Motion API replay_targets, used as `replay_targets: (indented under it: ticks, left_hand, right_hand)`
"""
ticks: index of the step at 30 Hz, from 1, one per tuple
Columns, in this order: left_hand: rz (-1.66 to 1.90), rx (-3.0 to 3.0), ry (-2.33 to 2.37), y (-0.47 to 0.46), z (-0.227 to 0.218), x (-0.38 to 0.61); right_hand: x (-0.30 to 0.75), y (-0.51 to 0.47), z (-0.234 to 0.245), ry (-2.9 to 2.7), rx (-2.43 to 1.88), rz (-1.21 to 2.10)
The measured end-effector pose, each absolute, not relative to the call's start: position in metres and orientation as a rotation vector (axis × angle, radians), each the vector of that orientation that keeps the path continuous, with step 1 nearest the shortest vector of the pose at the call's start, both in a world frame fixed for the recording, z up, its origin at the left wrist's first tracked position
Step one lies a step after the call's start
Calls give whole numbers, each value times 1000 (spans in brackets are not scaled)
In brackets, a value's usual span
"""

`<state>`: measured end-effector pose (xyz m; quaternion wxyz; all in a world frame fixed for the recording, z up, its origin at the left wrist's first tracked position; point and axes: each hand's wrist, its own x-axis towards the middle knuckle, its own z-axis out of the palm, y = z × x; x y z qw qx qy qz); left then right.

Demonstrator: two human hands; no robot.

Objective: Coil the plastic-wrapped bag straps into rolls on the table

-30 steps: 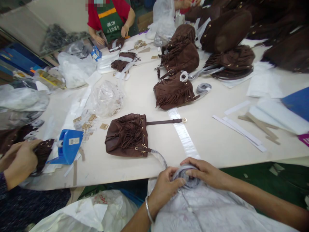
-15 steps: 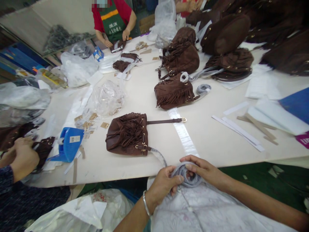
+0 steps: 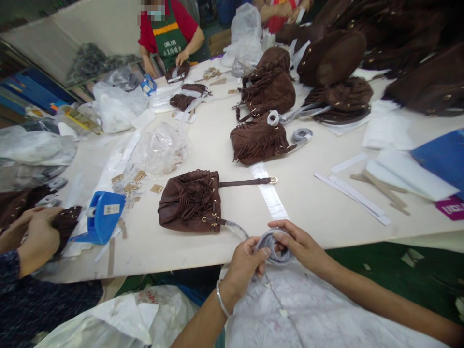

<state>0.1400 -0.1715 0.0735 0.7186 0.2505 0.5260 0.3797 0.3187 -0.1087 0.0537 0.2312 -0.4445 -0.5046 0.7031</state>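
Grey wrapping covers the coil (image 3: 266,239) that the person holds between both hands, just past the table's near edge and above a pale, patterned garment. The left hand (image 3: 245,265), with a silvery bangle (image 3: 220,299) at its wrist, pinches the coil's left side, thumb laid over its face. The right hand (image 3: 300,245) grips the opposite side, its fingers curled around the upper right of the ring. From the coil, a wrapped strap (image 3: 235,229) leads to the lower right corner of a brown fringed bag (image 3: 188,203), which lies on its side on the white table (image 3: 203,253). A second strap (image 3: 244,183), ending in a gold-coloured buckle, stretches from the bag's opening onto a shiny white strip (image 3: 270,195). Farther back lies another fringed bag (image 3: 259,141), with its own grey roll (image 3: 302,135) beside it. Small brown tags (image 3: 156,188) and a blue dispenser (image 3: 105,215) sit to the left, near a co-worker's hands (image 3: 39,235).
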Motion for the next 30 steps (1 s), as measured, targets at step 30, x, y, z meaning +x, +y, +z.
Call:
replay_targets:
  ticks: [30]
  left_hand:
    - [1074, 608, 1507, -159, 67, 165]
  right_hand:
    - [325, -113, 63, -1298, -1089, 1873]
